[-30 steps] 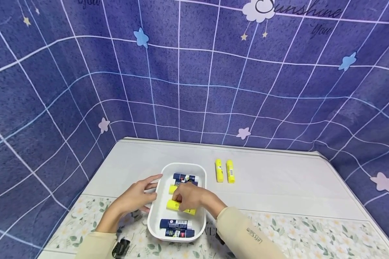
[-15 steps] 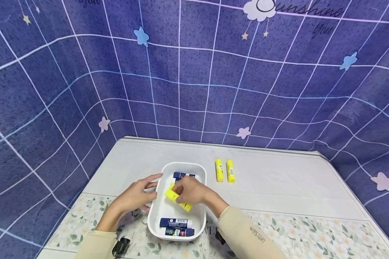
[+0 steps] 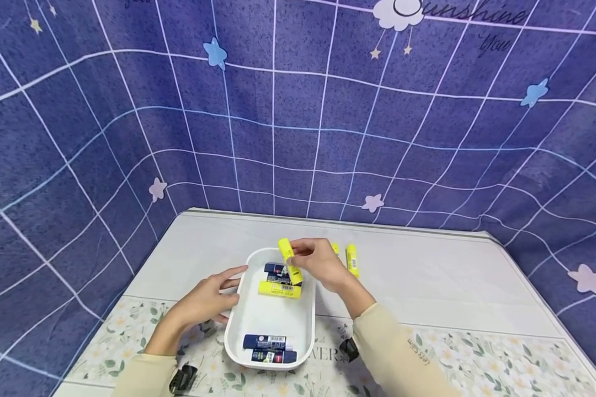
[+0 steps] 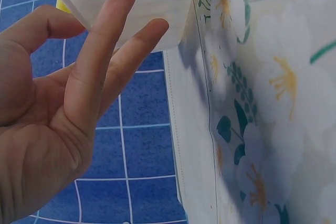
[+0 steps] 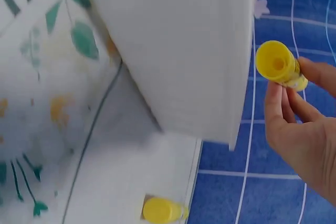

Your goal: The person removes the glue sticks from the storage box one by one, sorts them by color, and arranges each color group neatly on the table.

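My right hand (image 3: 324,267) pinches a yellow glue stick (image 3: 285,249) between thumb and fingers, above the far right rim of a white plastic bin (image 3: 270,317). The right wrist view shows the round end of this yellow stick (image 5: 272,62) level with the bin's rim. My left hand (image 3: 208,298) rests against the bin's left side, its fingers spread and fairly straight along the outer wall (image 4: 152,3). Inside the bin, another yellow glue stick (image 3: 278,289) lies just nearer than navy glue sticks (image 3: 274,268) at the far end. Two more navy glue sticks (image 3: 265,342) lie at the near end.
Two yellow glue sticks lie on the white tabletop right of the bin; one (image 3: 352,260) shows fully, the other (image 3: 335,248) is mostly behind my right hand. A floral cloth (image 3: 477,358) covers the front. A blue grid-patterned curtain (image 3: 298,138) hangs behind.
My right hand has lifted the yellow glue stick out of the bin's middle and carried it away and right, turning it more upright. My left hand has stayed at the bin's side.
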Available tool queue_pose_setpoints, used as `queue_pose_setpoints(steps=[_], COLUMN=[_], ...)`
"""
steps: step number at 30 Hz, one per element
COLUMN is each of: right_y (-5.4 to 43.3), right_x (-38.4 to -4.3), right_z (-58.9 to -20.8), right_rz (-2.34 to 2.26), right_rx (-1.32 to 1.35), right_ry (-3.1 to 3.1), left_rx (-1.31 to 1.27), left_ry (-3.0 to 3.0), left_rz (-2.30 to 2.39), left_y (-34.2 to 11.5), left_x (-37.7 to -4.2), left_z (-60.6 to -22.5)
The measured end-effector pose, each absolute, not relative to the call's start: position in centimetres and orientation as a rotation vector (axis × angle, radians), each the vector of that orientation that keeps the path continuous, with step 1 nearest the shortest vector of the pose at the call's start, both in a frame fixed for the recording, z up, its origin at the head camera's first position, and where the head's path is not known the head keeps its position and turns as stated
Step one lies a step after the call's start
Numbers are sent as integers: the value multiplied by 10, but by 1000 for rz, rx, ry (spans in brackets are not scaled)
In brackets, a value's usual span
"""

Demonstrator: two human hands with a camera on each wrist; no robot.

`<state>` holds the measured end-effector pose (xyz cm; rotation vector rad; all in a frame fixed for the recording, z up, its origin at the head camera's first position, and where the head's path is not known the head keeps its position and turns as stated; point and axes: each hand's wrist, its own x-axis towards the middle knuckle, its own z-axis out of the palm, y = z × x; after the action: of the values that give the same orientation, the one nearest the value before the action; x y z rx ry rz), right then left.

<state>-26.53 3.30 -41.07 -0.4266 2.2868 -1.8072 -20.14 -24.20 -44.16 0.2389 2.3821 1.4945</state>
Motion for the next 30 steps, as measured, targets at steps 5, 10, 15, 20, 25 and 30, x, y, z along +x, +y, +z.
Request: queue_pose_setpoints(steps=[5,10,15,20,25,30], right_y=[46,63,83,102,120,137], right_x=[-277,-287,-297,-302,-303,-307], right_z=[-406,-404,-410,-414,-413,-415], right_rz=[-1957,-2022,-2051,-2070,-2097,-2094], right_rx=[-304,-175,-47,-6,5,21], right_ry=[2278,2311,2307,2300,2304,2310], left_rx=[247,275,239,224,235,244], left_ry=[2378,2354,2357,2364,2374,2351], left_rz=[1499,1518,1518,1511,1504,1530], left_y=[-242,-239,-238,-237,-237,-238], left_x=[-203,-202,-202,-203,-203,-203], left_z=[-440,-440,-439,-440,-441,-441])
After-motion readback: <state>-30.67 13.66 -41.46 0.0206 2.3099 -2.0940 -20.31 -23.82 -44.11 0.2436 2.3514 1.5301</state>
